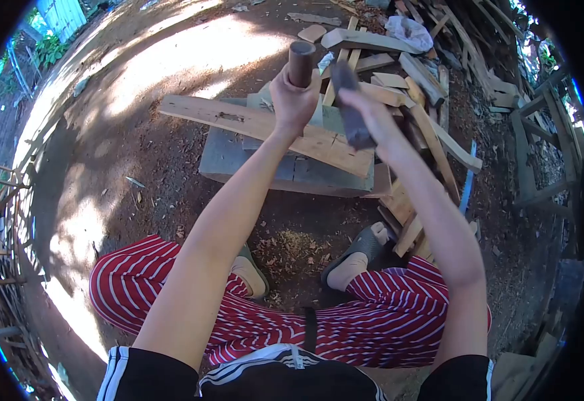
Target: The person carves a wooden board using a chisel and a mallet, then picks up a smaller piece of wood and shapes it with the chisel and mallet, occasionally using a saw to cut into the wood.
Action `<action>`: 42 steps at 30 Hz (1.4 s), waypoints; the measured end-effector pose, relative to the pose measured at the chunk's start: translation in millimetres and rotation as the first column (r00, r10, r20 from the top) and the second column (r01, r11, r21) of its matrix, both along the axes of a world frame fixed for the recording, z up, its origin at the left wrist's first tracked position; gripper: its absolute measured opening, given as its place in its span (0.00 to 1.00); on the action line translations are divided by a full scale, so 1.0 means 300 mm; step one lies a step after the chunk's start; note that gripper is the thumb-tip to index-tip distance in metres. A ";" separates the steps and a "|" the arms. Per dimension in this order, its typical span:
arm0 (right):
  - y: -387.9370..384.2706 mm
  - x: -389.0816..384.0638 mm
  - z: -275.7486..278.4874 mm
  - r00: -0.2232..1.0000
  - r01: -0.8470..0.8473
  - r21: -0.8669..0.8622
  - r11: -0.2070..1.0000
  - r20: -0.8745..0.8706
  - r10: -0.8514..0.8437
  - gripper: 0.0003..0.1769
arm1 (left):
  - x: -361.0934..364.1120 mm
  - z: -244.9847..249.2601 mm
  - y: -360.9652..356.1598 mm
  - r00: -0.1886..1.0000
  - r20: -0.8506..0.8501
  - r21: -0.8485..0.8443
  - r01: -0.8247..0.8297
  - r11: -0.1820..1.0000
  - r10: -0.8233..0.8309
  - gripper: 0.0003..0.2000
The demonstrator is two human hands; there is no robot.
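Note:
My left hand (293,100) is closed around the thick, round handle of a chisel (301,63), held upright over a wooden board (238,121). The fist and wrist hide its blade. In my right hand (367,110) is a dark, blocky wooden mallet (353,123), blurred by motion and just right of the chisel, apart from it. The board lies slantwise across a low, thick wooden block (252,166) and has a rough slot cut into it left of my left hand.
Lumber offcuts (432,134) are piled to the right of the block, with a whitish plastic bag (409,33) behind. A blue strip (468,180) lies beside the pile. Wood shavings (292,250) cover the dirt between my sandalled feet. A wooden frame (546,147) stands at far right.

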State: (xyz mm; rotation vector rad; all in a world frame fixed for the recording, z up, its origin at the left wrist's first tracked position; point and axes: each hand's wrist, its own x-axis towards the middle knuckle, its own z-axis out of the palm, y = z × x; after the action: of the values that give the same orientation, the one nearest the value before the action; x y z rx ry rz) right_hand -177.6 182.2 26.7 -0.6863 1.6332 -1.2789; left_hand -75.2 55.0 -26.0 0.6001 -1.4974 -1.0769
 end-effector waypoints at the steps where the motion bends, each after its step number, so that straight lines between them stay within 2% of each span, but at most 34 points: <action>1: 0.006 0.012 -0.064 0.999 0.022 0.089 0.996 -0.028 -0.020 0.29 | -0.007 -0.019 -0.017 0.999 0.019 -0.042 -0.031 0.999 0.031 0.08; 2: -0.006 -0.008 -0.181 1.000 -0.008 0.083 0.997 -0.023 0.010 0.29 | -0.008 -0.013 -0.018 0.999 0.024 -0.045 -0.025 0.999 0.026 0.08; 5: 0.012 0.045 -0.272 0.997 -0.033 0.175 0.984 0.079 0.020 0.32 | 0.002 0.010 -0.007 0.998 0.068 0.015 0.018 1.000 -0.019 0.09; 7: 0.002 0.063 -0.305 0.996 -0.090 0.217 0.972 -0.009 0.094 0.43 | -0.007 0.015 -0.010 0.997 0.040 0.032 0.071 0.997 -0.073 0.09; 8: -0.005 0.061 -0.317 0.995 -0.093 0.218 0.971 0.000 0.095 0.43 | -0.006 0.018 -0.017 0.996 0.048 0.035 0.070 0.997 -0.072 0.09; 10: -0.015 0.049 -0.318 0.968 -0.131 0.264 0.956 -0.172 0.181 0.44 | -0.008 0.020 -0.032 0.986 0.038 0.039 0.162 0.986 -0.164 0.09; 11: -0.022 0.040 -0.347 0.970 -0.127 0.267 0.955 -0.168 0.176 0.44 | -0.005 0.023 -0.045 0.985 0.040 0.043 0.168 0.985 -0.170 0.09; 13: -0.033 0.034 -0.392 0.855 -0.124 0.209 0.970 -0.474 0.212 0.45 | -0.003 0.023 -0.073 0.916 0.048 0.182 0.383 0.906 -0.398 0.08; 17: -0.023 0.044 -0.369 0.885 -0.132 0.258 0.957 -0.405 0.231 0.45 | -0.027 0.008 -0.088 0.900 0.076 0.156 0.414 0.897 -0.429 0.09; 19: -0.023 0.044 -0.387 0.866 -0.109 0.223 0.969 -0.457 0.203 0.46 | -0.026 0.033 -0.081 0.872 0.056 0.268 0.456 0.848 -0.487 0.08; 20: -0.014 0.040 -0.393 0.865 -0.105 0.225 0.969 -0.460 0.201 0.46 | -0.020 0.046 -0.076 0.870 0.052 0.267 0.460 0.847 -0.490 0.08; 22: 0.005 0.049 -0.370 0.966 -0.102 0.166 0.981 -0.219 0.138 0.46 | -0.003 0.058 -0.079 0.881 -0.003 0.328 0.448 0.832 -0.473 0.08; 23: 0.008 0.056 -0.377 0.966 -0.092 0.166 0.982 -0.224 0.129 0.46 | 0.008 0.062 -0.074 0.889 -0.026 0.343 0.438 0.831 -0.458 0.07; 25: 0.021 0.059 -0.402 0.971 -0.004 -0.006 1.000 -0.238 0.002 0.38 | 0.032 0.055 -0.059 0.906 -0.043 0.329 0.410 0.851 -0.420 0.07; 26: 0.031 0.045 -0.403 0.970 0.008 -0.008 1.000 -0.244 -0.009 0.38 | 0.043 0.048 -0.048 0.928 -0.052 0.318 0.366 0.875 -0.369 0.07; 28: 0.029 0.024 -0.385 0.998 -0.050 0.064 0.997 0.029 0.048 0.36 | 0.075 0.045 -0.011 0.940 -0.089 0.268 0.341 0.901 -0.330 0.07; 29: 0.033 0.005 -0.375 0.999 -0.044 0.055 0.998 0.025 0.043 0.36 | 0.089 0.046 -0.007 0.951 -0.125 0.226 0.305 0.925 -0.283 0.07; 30: 0.053 -0.017 -0.347 0.992 -0.038 0.092 0.995 0.119 0.027 0.36 | 0.113 0.048 -0.016 0.949 -0.125 0.223 0.311 0.924 -0.289 0.07; 31: 0.077 -0.045 -0.326 0.977 -0.038 0.134 0.990 0.213 0.009 0.36 | 0.149 0.047 -0.037 0.979 -0.005 0.190 0.200 0.961 -0.203 0.09; 32: 0.101 -0.079 -0.309 0.977 -0.038 0.137 0.990 0.214 0.008 0.36 | 0.189 0.048 -0.060 0.988 0.112 0.144 0.089 0.986 -0.106 0.12; 34: 0.142 -0.161 -0.286 0.999 0.036 0.056 0.998 -0.034 -0.034 0.38 | 0.270 0.056 -0.114 0.987 0.127 0.100 0.090 0.991 -0.102 0.13; 35: 0.165 -0.189 -0.282 0.999 0.030 0.053 0.998 -0.036 -0.028 0.38 | 0.311 0.051 -0.156 0.970 0.226 0.083 0.077 0.994 -0.094 0.14; 36: 0.189 -0.214 -0.277 0.991 0.079 0.080 0.994 -0.114 -0.070 0.39 | 0.350 0.036 -0.194 0.971 0.222 0.076 0.072 0.994 -0.088 0.14; 37: 0.209 -0.232 -0.271 0.975 0.131 0.100 0.986 -0.192 -0.110 0.41 | 0.387 0.010 -0.231 0.906 0.422 0.031 0.018 0.999 -0.029 0.15; 38: 0.225 -0.241 -0.275 0.975 0.130 0.092 0.987 -0.195 -0.110 0.41 | 0.423 -0.024 -0.268 0.798 0.601 -0.025 -0.026 0.999 0.036 0.17; 40: 0.254 -0.249 -0.307 0.972 0.100 0.130 0.986 -0.225 -0.069 0.42 | 0.507 -0.136 -0.327 0.720 0.693 0.068 -0.104 0.992 0.028 0.18; 41: 0.261 -0.255 -0.323 0.975 0.027 0.171 0.985 -0.220 0.012 0.45 | 0.529 -0.176 -0.322 0.684 0.727 0.093 -0.191 0.977 0.065 0.17; 42: 0.268 -0.241 -0.335 0.977 0.025 0.157 0.987 -0.213 0.009 0.45 | 0.561 -0.200 -0.323 0.638 0.763 0.109 -0.281 0.954 0.101 0.16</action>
State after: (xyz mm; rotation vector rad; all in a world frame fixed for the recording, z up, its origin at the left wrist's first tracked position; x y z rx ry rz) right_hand -249.9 262.5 -73.7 -0.7389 1.8909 -1.0959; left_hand 93.2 -41.8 -86.1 1.4773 -1.9651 -0.8523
